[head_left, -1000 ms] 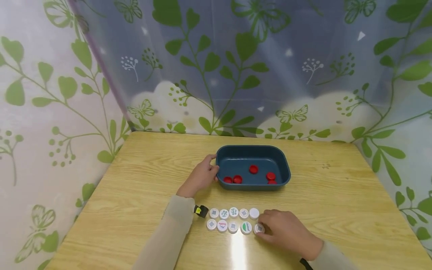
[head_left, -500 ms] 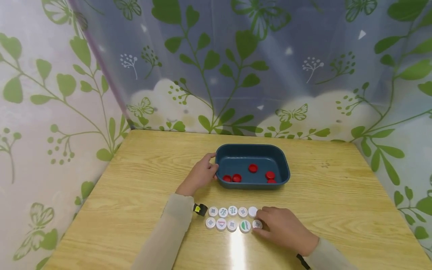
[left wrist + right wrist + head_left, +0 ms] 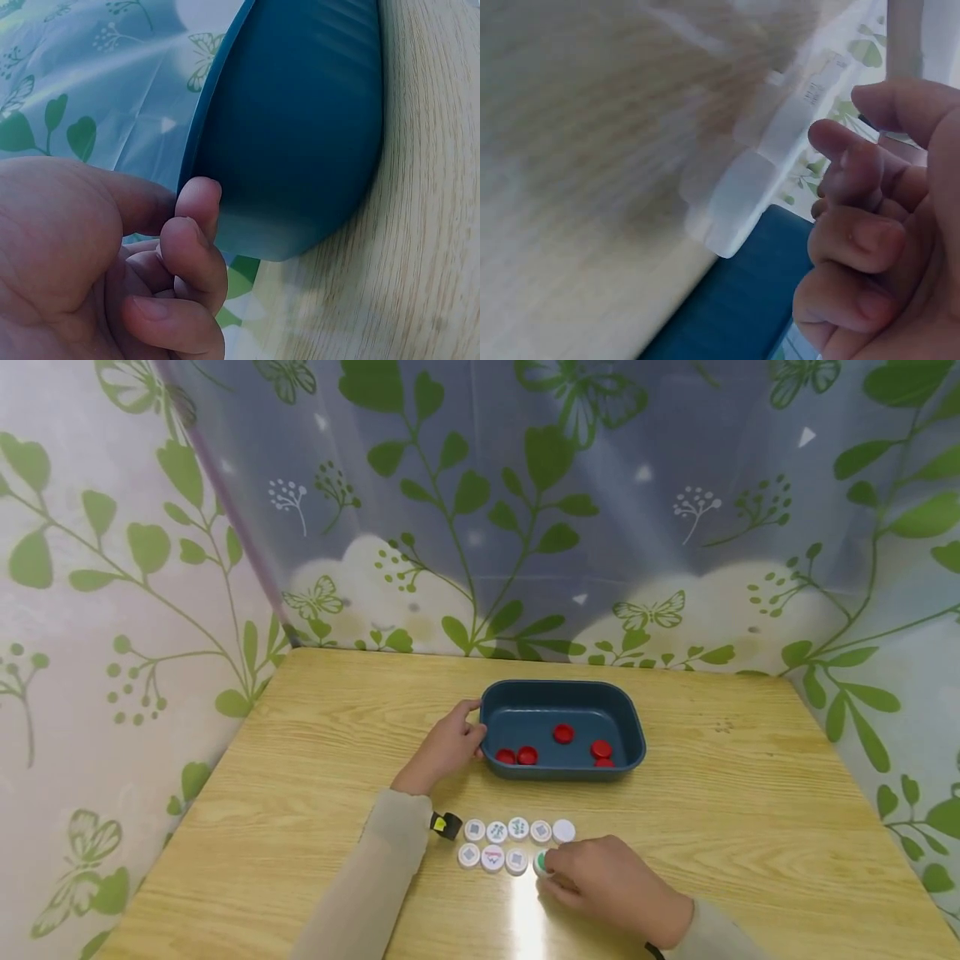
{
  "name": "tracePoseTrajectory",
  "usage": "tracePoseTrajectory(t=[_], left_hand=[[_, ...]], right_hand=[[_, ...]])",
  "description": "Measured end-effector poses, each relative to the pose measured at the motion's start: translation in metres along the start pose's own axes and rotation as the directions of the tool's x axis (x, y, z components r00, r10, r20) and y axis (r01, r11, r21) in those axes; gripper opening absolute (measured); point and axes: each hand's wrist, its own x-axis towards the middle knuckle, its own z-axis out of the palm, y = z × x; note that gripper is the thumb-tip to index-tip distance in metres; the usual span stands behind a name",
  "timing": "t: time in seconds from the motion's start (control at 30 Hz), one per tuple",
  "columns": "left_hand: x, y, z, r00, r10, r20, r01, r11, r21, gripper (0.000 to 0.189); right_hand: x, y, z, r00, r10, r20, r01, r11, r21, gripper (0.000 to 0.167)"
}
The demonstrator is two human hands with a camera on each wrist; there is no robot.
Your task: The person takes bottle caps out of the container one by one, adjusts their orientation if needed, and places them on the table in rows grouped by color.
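Observation:
My left hand (image 3: pixel 448 747) grips the left end of a dark blue rectangular basin (image 3: pixel 562 774). In the left wrist view, finger and thumb meet at the rim of the basin (image 3: pixel 300 112). Two rows of white bottle caps lie nearer to me, several with printed tops. My right hand (image 3: pixel 611 881) is at the right end of the near row, its fingertips right at a cap with a green print (image 3: pixel 540 862) and partly covering it. The right wrist view is blurred; thumb and fingers of the right hand (image 3: pixel 877 217) stand apart beside white caps (image 3: pixel 742 199), nothing visible between them.
Several red caps (image 3: pixel 563 733) lie inside the basin. A plain white cap (image 3: pixel 564 831) ends the far row. Behind the wooden table (image 3: pixel 360 710) hangs a leaf-patterned cloth (image 3: pixel 420 610).
My right hand has moved left from the rightmost near-row cap to the green-printed one, and now covers where the rightmost cap lay. The left hand and basin stay put.

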Motion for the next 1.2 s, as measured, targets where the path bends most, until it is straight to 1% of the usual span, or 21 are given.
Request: tracePoseTrajectory(t=[0.17, 0.27, 0.3, 0.33, 0.37, 0.47, 0.53, 0.6, 0.63, 0.7, 0.73, 0.77, 0.83, 0.87, 0.93, 1.0, 1.03, 1.1, 1.2], left_hand=[[0.0, 0.001, 0.0, 1.0, -0.004, 0.003, 0.004, 1.0, 0.001, 0.053], [0.0, 0.001, 0.0, 1.0, 0.0, 0.003, 0.0, 1.0, 0.0, 0.052], [0.0, 0.001, 0.001, 1.0, 0.003, 0.003, -0.003, 1.0, 0.0, 0.052], [0.0, 0.001, 0.001, 1.0, 0.005, 0.003, -0.005, 1.0, -0.001, 0.052], [0.001, 0.001, 0.001, 1.0, 0.006, 0.002, -0.006, 1.0, -0.003, 0.052], [0.0, 0.001, 0.002, 1.0, 0.008, 0.003, -0.008, 1.0, -0.008, 0.052], [0.0, 0.001, 0.002, 1.0, 0.006, 0.001, -0.006, 1.0, -0.008, 0.052], [0.0, 0.001, 0.002, 1.0, 0.003, -0.004, -0.003, 1.0, -0.01, 0.052], [0.0, 0.001, 0.002, 1.0, 0.001, -0.008, -0.001, 1.0, -0.009, 0.053], [0.0, 0.001, 0.001, 1.0, 0.0, -0.014, 0.0, 1.0, -0.02, 0.053], [0.0, 0.001, 0.0, 1.0, -0.001, -0.017, 0.001, 1.0, -0.027, 0.053], [0.0, 0.001, -0.001, 1.0, -0.002, -0.016, 0.001, 0.999, -0.038, 0.053], [0.0, 0.0, -0.003, 1.0, -0.002, -0.008, 0.002, 0.998, -0.06, 0.052], [0.0, -0.001, -0.003, 1.0, -0.001, -0.001, 0.001, 0.997, -0.075, 0.052], [0.001, -0.002, -0.004, 1.0, 0.002, 0.009, -0.002, 0.996, -0.094, 0.052], [0.002, -0.003, -0.004, 1.0, 0.004, 0.019, -0.002, 0.993, -0.114, 0.052], [0.002, -0.004, -0.003, 1.0, 0.005, 0.023, -0.002, 0.992, -0.125, 0.052], [0.002, -0.005, -0.002, 1.0, 0.007, 0.025, -0.003, 0.989, -0.147, 0.051], [0.001, -0.005, -0.003, 1.0, 0.01, 0.023, -0.006, 0.985, -0.174, 0.051]], right_hand=[[-0.001, 0.002, 0.005, 1.0, 0.002, 0.004, -0.002, 1.0, 0.014, 0.023], [-0.002, 0.003, 0.002, 1.0, 0.023, -0.003, -0.023, 0.999, 0.046, 0.01], [-0.002, 0.004, 0.001, 0.999, 0.032, -0.017, -0.031, 0.998, 0.051, 0.006], [-0.002, 0.006, -0.003, 0.998, 0.044, -0.034, -0.042, 0.998, 0.054, 0.007], [-0.001, 0.009, -0.006, 0.997, 0.056, -0.059, -0.053, 0.997, 0.052, 0.012], [0.003, 0.028, -0.021, 0.983, 0.099, -0.157, -0.096, 0.995, 0.023, 0.023], [0.009, 0.046, -0.034, 0.967, 0.13, -0.22, -0.133, 0.991, 0.003, 0.025], [0.017, 0.068, -0.046, 0.955, 0.161, -0.25, -0.171, 0.985, -0.021, 0.025], [0.021, 0.079, -0.052, 0.954, 0.17, -0.246, -0.185, 0.982, -0.041, 0.026], [0.03, 0.1, -0.062, 0.964, 0.18, -0.194, -0.199, 0.976, -0.086, 0.026], [0.036, 0.11, -0.066, 0.973, 0.169, -0.155, -0.189, 0.975, -0.121, 0.025], [0.042, 0.119, -0.068, 0.983, 0.147, -0.11, -0.164, 0.974, -0.158, 0.023], [0.051, 0.133, -0.073, 0.995, 0.103, 0.0, -0.101, 0.968, -0.231, 0.02], [0.055, 0.139, -0.074, 0.996, 0.081, 0.049, -0.065, 0.964, -0.259, 0.019], [0.063, 0.146, -0.077, 0.99, 0.036, 0.133, 0.006, 0.953, -0.301, 0.022], [0.07, 0.151, -0.077, 0.979, 0.022, 0.203, 0.041, 0.953, -0.301, 0.023], [0.073, 0.153, -0.076, 0.974, 0.016, 0.225, 0.051, 0.955, -0.291, 0.021], [0.077, 0.154, -0.074, 0.968, 0.022, 0.252, 0.042, 0.968, -0.247, 0.021], [0.082, 0.161, -0.07, 0.963, 0.025, 0.267, 0.02, 0.987, -0.163, 0.031]])
